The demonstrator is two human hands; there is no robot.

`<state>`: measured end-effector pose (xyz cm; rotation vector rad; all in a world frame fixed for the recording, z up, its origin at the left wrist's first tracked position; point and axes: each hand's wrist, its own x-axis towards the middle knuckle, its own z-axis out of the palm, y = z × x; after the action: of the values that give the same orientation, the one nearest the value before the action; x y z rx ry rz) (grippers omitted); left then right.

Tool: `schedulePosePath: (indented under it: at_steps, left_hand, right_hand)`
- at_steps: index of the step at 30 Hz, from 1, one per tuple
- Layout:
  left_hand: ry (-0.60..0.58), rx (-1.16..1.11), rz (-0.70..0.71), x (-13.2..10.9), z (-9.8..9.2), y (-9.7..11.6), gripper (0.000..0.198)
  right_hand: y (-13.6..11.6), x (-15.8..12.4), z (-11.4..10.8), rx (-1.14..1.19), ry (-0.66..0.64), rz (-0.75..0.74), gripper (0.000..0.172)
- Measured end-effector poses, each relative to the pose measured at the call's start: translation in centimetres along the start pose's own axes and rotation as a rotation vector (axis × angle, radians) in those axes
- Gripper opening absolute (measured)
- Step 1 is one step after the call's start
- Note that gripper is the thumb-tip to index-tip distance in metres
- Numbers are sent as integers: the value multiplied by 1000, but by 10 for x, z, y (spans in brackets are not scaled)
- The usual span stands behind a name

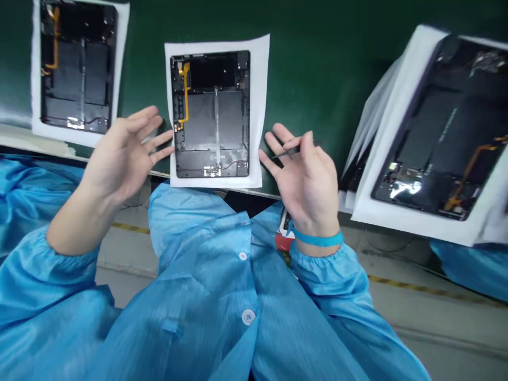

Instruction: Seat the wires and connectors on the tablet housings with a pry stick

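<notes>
An opened tablet (210, 114) with a yellow flex cable lies back-side up on a white sheet (260, 69) on the green belt, straight ahead of me. My left hand (123, 151) hovers at the sheet's left edge, fingers spread and empty. To the right of the sheet, my right hand (305, 177) pinches a thin dark tool (291, 152) between thumb and forefinger, its other fingers extended. A blue band circles that wrist.
A second opened tablet (75, 63) on white paper lies at the far left. A third one (444, 127) sits tilted on sheets at the right. The green belt (317, 63) runs across; its near edge is at my waist. Another blue sleeve (472, 270) shows lower right.
</notes>
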<state>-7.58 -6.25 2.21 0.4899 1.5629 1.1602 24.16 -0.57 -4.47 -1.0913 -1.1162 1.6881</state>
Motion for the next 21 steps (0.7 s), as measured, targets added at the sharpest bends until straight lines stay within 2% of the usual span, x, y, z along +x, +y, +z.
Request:
schedulePosePath:
  at_steps: [6, 11, 15, 18, 21]
  left_hand:
    - [-7, 18, -101, 33, 5, 14, 18]
    - [-26, 135, -56, 54, 10, 22, 15]
    - [-23, 249, 14, 65, 13, 23, 24]
    - [28, 302, 97, 67, -2, 39, 25]
    - [135, 352, 183, 62, -39, 73, 19]
  right_hand:
    - [-13, -3, 17, 285, -35, 142, 42]
    - [-17, -3, 18, 337, -42, 192, 38]
    - [-14, 3, 27, 362, -108, 197, 38]
    - [-7, 7, 40, 377, -136, 185, 43]
    - [0, 7, 49, 351, -121, 167, 48]
